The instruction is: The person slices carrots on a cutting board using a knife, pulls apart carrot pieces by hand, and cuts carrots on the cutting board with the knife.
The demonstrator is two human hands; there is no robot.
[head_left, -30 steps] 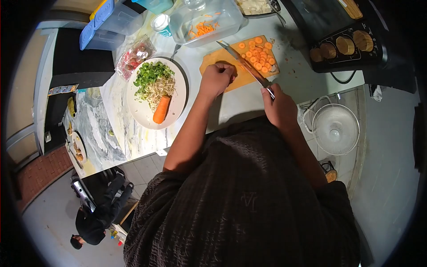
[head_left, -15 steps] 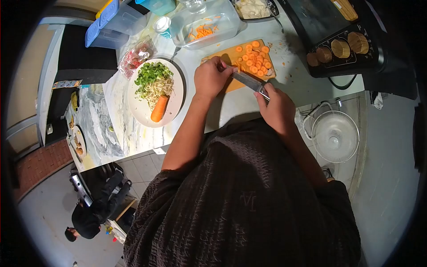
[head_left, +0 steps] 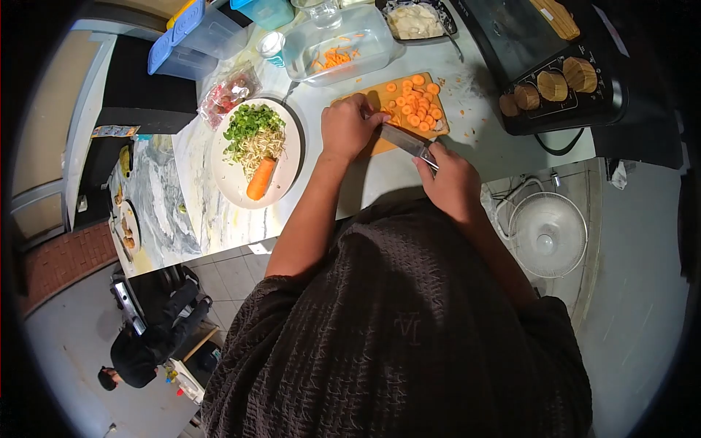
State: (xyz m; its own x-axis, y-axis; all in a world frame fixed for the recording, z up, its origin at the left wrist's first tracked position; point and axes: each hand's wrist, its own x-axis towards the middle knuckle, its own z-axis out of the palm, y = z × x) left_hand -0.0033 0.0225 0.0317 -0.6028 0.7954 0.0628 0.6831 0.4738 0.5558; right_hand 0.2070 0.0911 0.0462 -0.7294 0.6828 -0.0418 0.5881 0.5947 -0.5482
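My right hand is closed round the handle of a kitchen knife, whose blade slants over the wooden cutting board toward my left fingertips. My left hand is closed at the board's left part, its fingers pressed together on carrot slices, mostly hidden by the hand. Round carrot slices lie spread over the right half of the board. Left of my left arm stands a plate with chopped greens, bean sprouts and a carrot piece.
Behind the board is a clear container with carrot shreds. A black tray of pale food stands at the back, and a toaster oven at the right. A round wire basket sits lower right. Another person is lower left.
The view has shifted slightly. The knife and both hands stay in nearly the same place at the board, and a few slices seem to lie a little differently.
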